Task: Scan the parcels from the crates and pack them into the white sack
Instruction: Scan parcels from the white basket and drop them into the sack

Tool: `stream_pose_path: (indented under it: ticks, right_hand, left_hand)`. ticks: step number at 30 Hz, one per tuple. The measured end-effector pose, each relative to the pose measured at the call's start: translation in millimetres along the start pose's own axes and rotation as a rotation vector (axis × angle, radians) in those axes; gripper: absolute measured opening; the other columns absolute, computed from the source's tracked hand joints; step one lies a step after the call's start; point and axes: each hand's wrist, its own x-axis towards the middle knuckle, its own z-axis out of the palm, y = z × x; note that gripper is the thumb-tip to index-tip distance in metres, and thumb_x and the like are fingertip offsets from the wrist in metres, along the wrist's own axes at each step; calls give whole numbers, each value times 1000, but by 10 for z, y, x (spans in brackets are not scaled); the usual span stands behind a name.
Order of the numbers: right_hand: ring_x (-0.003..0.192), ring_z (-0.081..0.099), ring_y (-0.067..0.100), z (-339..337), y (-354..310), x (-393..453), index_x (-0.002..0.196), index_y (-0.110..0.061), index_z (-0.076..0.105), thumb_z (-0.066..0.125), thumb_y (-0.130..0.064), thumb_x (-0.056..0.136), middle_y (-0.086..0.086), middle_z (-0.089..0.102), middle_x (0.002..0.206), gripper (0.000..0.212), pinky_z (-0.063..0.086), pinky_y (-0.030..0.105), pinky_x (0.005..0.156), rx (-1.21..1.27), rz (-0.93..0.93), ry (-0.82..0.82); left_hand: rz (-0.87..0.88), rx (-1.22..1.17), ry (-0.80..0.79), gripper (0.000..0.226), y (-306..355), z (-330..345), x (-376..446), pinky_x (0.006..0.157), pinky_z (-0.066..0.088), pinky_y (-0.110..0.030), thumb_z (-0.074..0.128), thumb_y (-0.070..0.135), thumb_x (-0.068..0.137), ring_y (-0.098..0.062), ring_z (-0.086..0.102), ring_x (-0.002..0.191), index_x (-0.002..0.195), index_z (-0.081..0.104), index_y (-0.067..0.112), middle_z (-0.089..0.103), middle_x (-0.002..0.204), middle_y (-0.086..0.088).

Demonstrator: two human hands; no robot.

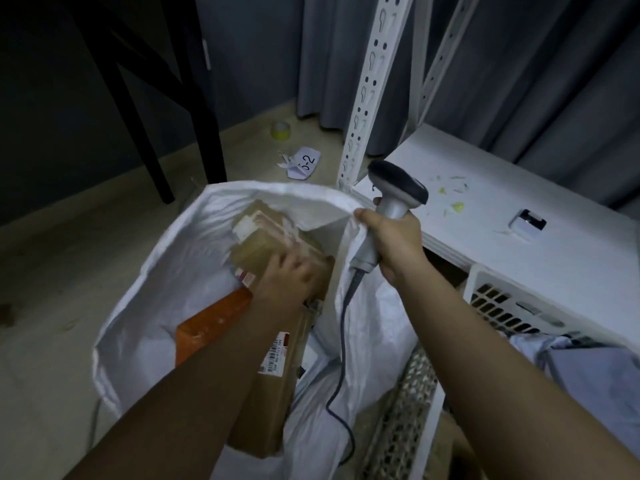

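Gaping upward in the middle of the floor, the white sack [173, 271] is taking up most of the near view, its rim folded outward on the far side and pulled taut on the side nearest the white shelf [519, 216]. Open floor is lying beyond the sack's far rim, running out to a dark chair leg [152, 157], a roll of tape [281, 131] and a paper tag [304, 163] reading "6-2"; on the shelf side the room is tight, with a perforated upright [367, 88] rising just past the rim and a slotted white crate [512, 306] sitting beside the sack, under the shelf edge. The left hand [287, 275] is reaching down inside the sack, its fingers [294, 263] curling over a brown cardboard parcel [273, 237] that is lying near the sack's far wall; motion blur is hiding the exact grip. An orange parcel [214, 320] is resting against the sack's inner wall beneath that forearm, and a longer brown box [273, 386] is leaning just beside it, wearing a white barcode label [275, 355] whose print is too small to read. The right hand [391, 240] is gripping both the grey handle of a barcode scanner [394, 192] and the sack's rim, its fingers wrapped tight, with the scanner cable [341, 341] trailing down outside the sack. Grey-wrapped parcels [588, 368] are lying in the crate.
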Motion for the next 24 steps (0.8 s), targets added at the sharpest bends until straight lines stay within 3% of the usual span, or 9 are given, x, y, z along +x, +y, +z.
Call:
stream_pose_path:
  ticks: [2,4,6,9,11,15,18,21,24]
  right_hand:
    - [60,62,6,-71,29,-66,80,-19,59,76,-7,80,-10,64,63,20,53,23,60,-35,-15,-49]
    - [67,65,9,-182,81,-131,80,-16,61,77,-10,80,-9,67,65,18,57,22,62,-22,6,-70]
    - [82,68,14,-298,166,-198,91,-12,64,79,-11,79,-1,69,84,20,57,22,65,-11,49,-43]
    - [83,69,15,-420,376,-342,94,-9,65,80,-9,77,6,68,91,23,55,20,62,-50,123,-24]
    - [80,68,14,-476,527,-455,87,-10,66,82,-10,75,5,70,85,21,55,20,59,-84,148,-19]
    - [57,63,6,-547,750,-671,69,-16,65,85,-16,71,-7,67,60,20,56,26,59,-160,170,-27]
    - [61,65,11,-586,836,-883,69,-16,65,83,-11,73,-6,68,60,20,54,27,59,-127,208,5]
    - [64,67,12,-649,836,-1129,79,-13,63,79,-6,78,-3,68,65,18,52,23,55,38,289,96]
    - [77,73,20,-848,737,-1392,95,-9,62,77,-5,80,7,72,86,22,54,23,55,263,373,208]
  left_hand:
    - [-92,-260,-165,55,-52,181,-48,113,19,-47,48,43,96,-30,7,146,147,33,27,16,159,-4]
    - [-111,-523,-192,54,-82,199,-119,117,15,-42,48,32,98,-25,8,147,148,31,23,13,160,-4]
    - [-129,-867,-158,48,-64,79,-211,115,18,-35,47,17,98,-30,22,143,145,37,11,24,156,-12]
    - [-206,-1045,221,30,-65,-21,-347,99,42,-36,53,-1,89,-28,53,118,115,66,6,55,129,-14]
    - [-387,-1001,425,24,-128,-17,-411,87,46,-32,52,1,90,-21,56,104,102,70,10,59,117,-8]
    - [-615,-1217,506,14,-161,-39,-506,71,41,-9,49,7,95,-13,55,90,99,62,13,59,102,-3]
    - [-667,-1544,337,10,23,-147,-591,66,42,-3,51,20,97,-2,57,85,104,58,22,61,95,9]
    - [-573,-1815,97,23,349,-299,-650,78,52,-23,50,21,98,-15,62,93,117,58,11,64,108,-5]
    - [-492,-1703,-72,22,637,-454,-727,80,50,-29,49,22,99,-16,61,91,117,60,12,63,97,0]
